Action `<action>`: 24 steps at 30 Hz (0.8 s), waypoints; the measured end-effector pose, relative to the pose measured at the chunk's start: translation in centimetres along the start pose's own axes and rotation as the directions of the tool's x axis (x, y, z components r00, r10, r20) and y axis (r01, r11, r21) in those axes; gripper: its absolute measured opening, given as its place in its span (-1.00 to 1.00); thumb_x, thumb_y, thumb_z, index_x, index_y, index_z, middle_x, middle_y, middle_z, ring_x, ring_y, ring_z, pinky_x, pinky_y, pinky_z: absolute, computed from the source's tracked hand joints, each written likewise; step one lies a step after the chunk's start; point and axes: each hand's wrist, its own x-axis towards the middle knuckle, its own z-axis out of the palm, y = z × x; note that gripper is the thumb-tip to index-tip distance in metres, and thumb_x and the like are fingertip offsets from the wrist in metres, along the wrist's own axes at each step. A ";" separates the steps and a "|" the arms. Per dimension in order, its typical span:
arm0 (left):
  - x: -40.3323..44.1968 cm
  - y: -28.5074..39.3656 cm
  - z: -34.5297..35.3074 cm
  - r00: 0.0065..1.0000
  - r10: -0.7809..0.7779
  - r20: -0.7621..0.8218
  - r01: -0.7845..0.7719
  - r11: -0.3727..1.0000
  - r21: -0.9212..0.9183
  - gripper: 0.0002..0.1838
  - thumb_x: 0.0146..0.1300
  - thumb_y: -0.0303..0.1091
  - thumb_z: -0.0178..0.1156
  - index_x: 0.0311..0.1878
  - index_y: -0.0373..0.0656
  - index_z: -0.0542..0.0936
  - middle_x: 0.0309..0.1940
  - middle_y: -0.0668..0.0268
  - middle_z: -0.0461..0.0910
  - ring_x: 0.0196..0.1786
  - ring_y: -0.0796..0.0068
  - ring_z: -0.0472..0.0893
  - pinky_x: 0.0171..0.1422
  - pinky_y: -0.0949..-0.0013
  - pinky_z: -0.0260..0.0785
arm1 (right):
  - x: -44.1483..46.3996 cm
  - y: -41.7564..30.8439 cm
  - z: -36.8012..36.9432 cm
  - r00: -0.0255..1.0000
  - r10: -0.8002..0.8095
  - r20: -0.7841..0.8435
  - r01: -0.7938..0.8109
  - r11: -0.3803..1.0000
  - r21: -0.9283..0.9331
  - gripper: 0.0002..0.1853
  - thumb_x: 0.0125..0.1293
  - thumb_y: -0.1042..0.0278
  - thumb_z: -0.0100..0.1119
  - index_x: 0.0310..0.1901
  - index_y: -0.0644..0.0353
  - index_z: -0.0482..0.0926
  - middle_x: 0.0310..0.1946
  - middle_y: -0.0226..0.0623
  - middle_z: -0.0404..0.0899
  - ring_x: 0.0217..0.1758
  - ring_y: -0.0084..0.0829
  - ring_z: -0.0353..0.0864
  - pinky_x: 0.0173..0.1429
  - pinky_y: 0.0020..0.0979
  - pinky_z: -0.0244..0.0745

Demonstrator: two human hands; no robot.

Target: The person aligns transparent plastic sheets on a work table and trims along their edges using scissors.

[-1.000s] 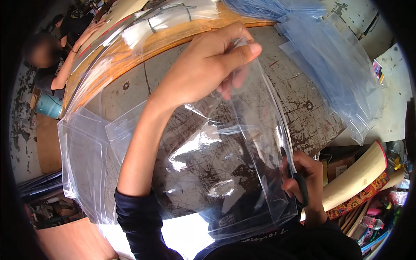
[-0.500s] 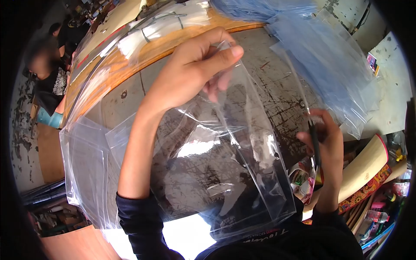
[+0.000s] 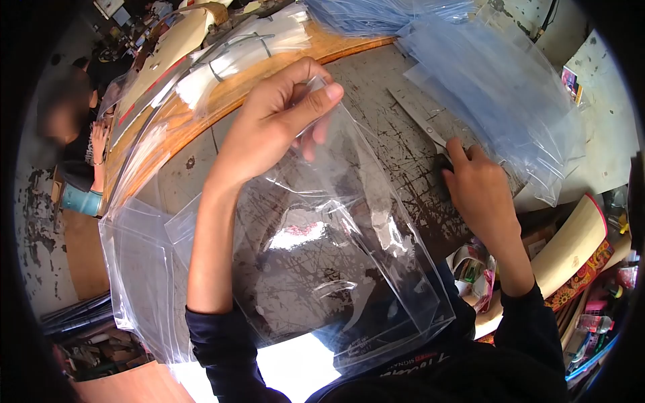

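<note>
My left hand (image 3: 275,127) is raised over the work table and pinches the top corner of a clear plastic bag (image 3: 322,262) between thumb and fingers. The bag hangs down in front of me, creased and shiny, its lower edge near my shirt. At the right, my right hand (image 3: 482,191) lies over the black handle of a pair of scissors (image 3: 418,119), fingers curled and partly hidden. The scissors rest low over the tabletop (image 3: 363,74), their metal blades together and pointing away to the upper left.
Bluish plastic sheets (image 3: 497,101) are piled at the back right. More clear plastic pieces (image 3: 141,262) hang at the left edge. Bundled clear strips (image 3: 242,54) lie on a wooden board. Rolled material (image 3: 571,248) and clutter stand at right. Another person (image 3: 74,134) sits far left.
My right hand has moved up and forward, lowering the scissors toward the table, their blades now angled left. My left hand with the bag has shifted slightly left and down in view.
</note>
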 end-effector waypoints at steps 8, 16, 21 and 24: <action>0.1 -0.2 0.1 1.000 0.026 -0.016 -0.025 0.999 0.038 -0.75 0.29 -0.14 0.08 -0.25 -0.15 0.47 -0.69 0.44 0.43 -0.70 0.70 0.39 -0.59 0.63 0.11 | 2.6 -1.0 -2.4 0.964 -0.175 -0.199 0.177 0.984 -0.008 -0.56 0.21 0.16 0.12 0.13 -0.06 0.36 0.09 -0.03 0.29 -0.45 -0.25 0.59 -0.36 -0.29 0.50; 0.3 -0.5 0.1 0.998 0.049 -0.026 -0.047 0.997 0.058 -0.74 0.29 -0.14 0.08 -0.26 -0.17 0.48 -0.69 0.44 0.42 -0.71 0.70 0.37 -0.59 0.63 0.10 | 6.6 -4.1 -2.5 0.923 -0.383 -0.028 0.150 0.293 0.944 -0.65 0.26 0.11 0.09 -0.23 0.32 0.52 -0.59 -0.30 0.55 -0.53 -0.51 0.56 -0.38 -0.51 0.43; 0.1 -0.2 0.0 0.998 0.053 -0.026 -0.052 0.998 0.036 -0.75 0.29 -0.16 0.08 -0.24 -0.18 0.47 -0.67 0.43 0.42 -0.69 0.70 0.36 -0.60 0.64 0.16 | 8.0 -4.0 -3.1 0.894 -0.446 0.053 0.111 0.333 0.936 -0.76 0.26 0.24 0.09 -0.41 0.26 0.55 -0.67 -0.45 0.45 -0.60 -0.62 0.40 -0.46 -0.60 0.30; 0.1 -0.2 -0.1 0.998 0.060 -0.022 -0.060 0.998 0.035 -0.75 0.30 -0.16 0.05 -0.23 -0.16 0.46 -0.66 0.45 0.41 -0.68 0.71 0.36 -0.60 0.64 0.14 | 8.4 -4.0 -2.6 0.894 -0.448 0.004 0.169 0.346 0.923 -0.80 0.26 0.28 0.07 -0.40 0.23 0.56 -0.70 -0.49 0.39 -0.62 -0.66 0.32 -0.49 -0.57 0.24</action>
